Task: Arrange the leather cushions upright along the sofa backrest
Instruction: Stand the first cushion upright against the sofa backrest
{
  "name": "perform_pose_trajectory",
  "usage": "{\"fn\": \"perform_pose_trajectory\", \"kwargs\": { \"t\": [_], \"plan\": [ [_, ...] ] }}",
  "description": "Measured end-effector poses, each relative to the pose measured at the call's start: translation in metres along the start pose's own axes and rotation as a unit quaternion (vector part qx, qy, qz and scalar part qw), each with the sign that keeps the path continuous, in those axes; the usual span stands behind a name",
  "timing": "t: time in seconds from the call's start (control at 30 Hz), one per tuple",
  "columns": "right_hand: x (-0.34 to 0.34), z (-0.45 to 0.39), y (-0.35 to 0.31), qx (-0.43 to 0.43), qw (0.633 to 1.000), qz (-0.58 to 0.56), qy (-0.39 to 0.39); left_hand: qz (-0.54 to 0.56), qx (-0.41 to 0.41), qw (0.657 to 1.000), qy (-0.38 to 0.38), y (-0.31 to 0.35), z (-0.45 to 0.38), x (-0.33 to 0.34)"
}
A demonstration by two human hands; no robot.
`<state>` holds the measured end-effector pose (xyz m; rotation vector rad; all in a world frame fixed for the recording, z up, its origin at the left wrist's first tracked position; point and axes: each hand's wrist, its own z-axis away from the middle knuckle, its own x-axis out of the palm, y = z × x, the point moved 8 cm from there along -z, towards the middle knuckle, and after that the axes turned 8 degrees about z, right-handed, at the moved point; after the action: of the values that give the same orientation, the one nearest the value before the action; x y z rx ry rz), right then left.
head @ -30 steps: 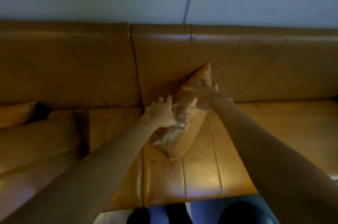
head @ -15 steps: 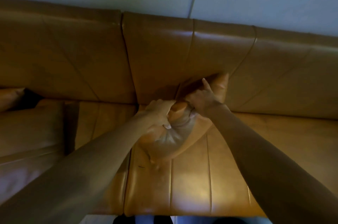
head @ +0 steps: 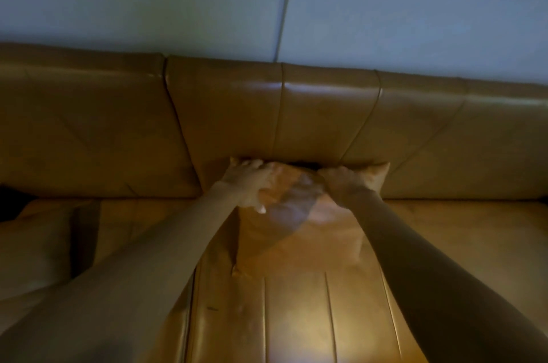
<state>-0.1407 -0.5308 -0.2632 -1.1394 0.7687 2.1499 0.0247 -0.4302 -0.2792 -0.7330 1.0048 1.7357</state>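
Observation:
A tan leather cushion (head: pixel 299 238) stands square against the sofa backrest (head: pixel 311 116) in the middle of the view, its lower edge on the seat (head: pixel 296 318). My left hand (head: pixel 249 184) grips the cushion's top edge near the left corner. My right hand (head: pixel 344 184) grips the same edge near the right corner, whose tip shows beside my wrist. Both forearms cover the cushion's sides. The frame is dim and a little blurred.
The brown leather sofa fills the view, with a pale blue-grey wall (head: pixel 267 0) behind it. At the left edge lies another tan leather cushion (head: pixel 32 247), beside a dark gap (head: pixel 12 202) at the backrest.
The cushion has turned from a diagonal tilt to square against the backrest. Both hands have moved apart along its top edge, the left to the left corner, the right to the right.

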Motion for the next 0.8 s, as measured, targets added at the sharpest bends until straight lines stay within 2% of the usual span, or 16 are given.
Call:
{"fn": "perform_pose_trajectory", "kwargs": {
  "t": [0.17,0.27,0.4,0.5,0.67,0.8],
  "plan": [
    [0.023,-0.013,-0.002,-0.011,0.998,-0.049,0.04,-0.046,-0.057,0.992,0.099,-0.009,-0.009,0.017],
    [0.03,-0.019,0.006,0.006,0.992,-0.096,0.081,-0.003,-0.074,0.991,0.115,-0.013,-0.017,0.024],
    [0.027,-0.02,0.007,0.034,0.979,-0.136,0.146,0.063,-0.068,0.988,0.127,-0.017,-0.024,0.027],
    [0.023,-0.02,0.002,0.059,0.972,-0.152,0.171,0.097,-0.041,0.979,0.173,-0.018,-0.026,0.025],
    [0.015,-0.013,0.004,0.058,0.965,-0.117,0.227,0.146,-0.017,0.964,0.22,-0.025,-0.019,0.01],
    [0.007,-0.015,0.002,0.068,0.965,-0.119,0.226,0.142,-0.038,0.963,0.226,-0.023,-0.016,-0.003]
  ]
}}
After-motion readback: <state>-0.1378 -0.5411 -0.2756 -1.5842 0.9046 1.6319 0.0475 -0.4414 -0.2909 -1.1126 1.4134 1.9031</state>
